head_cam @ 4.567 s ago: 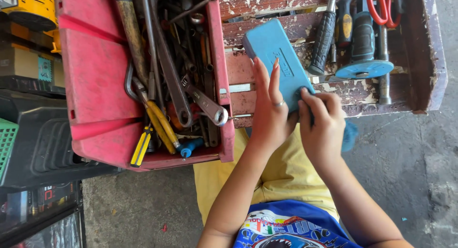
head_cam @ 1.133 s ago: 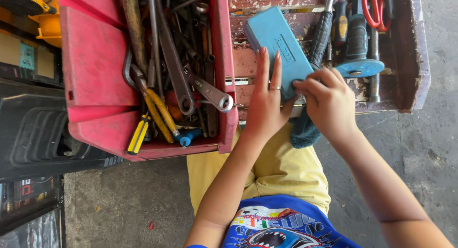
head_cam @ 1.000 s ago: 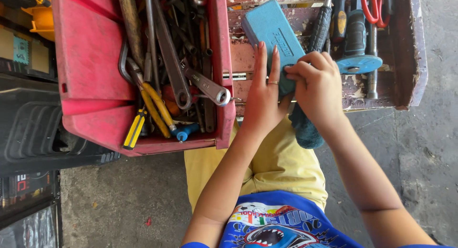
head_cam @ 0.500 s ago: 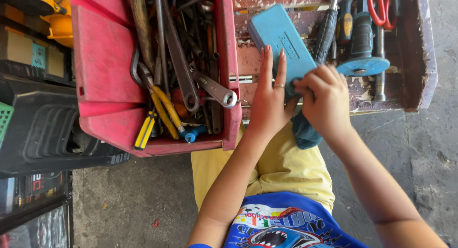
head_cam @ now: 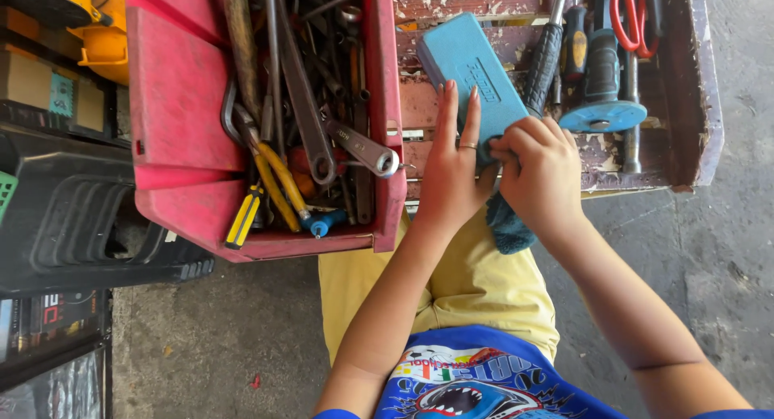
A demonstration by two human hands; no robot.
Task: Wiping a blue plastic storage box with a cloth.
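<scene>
Two hands on one job: the left hand [head_cam: 453, 173] lies flat with fingers stretched long against the near side of the blue plastic case [head_cam: 476, 80], pinning it to the wooden tray [head_cam: 685, 89], while the right hand [head_cam: 538, 171] is bunched up, fingers curled tight around a dark blue cloth [head_cam: 506, 226] pressed to the case's near end. That case sits slanted across the flaking boards, its far end pointing up and away, just beside a black-handled tool [head_cam: 547, 56]. Judging by where the cloth sits, the wiping looks to be at the near end only; most of the top face shows bare, and I cannot tell from here how clean it already is, so call it part-way at best, with the far half seemingly to go. Room to move? Tight on both flanks. To the left, the wall of the red toolbox [head_cam: 185, 105] stands right by the left wrist, with a silver wrench [head_cam: 363, 149] poking its ring end over toward the tray. To the right, a blue-capped tool [head_cam: 603, 105] and red-handled scissors [head_cam: 633, 16] crowd the tray floor, with the tray's raised rim beyond them. The open lane runs along the case's own length and back toward the lap in yellow shorts [head_cam: 459, 290], where the cloth's tail hangs off the tray's front edge. The concrete floor [head_cam: 726, 250] lies beyond to the right.
</scene>
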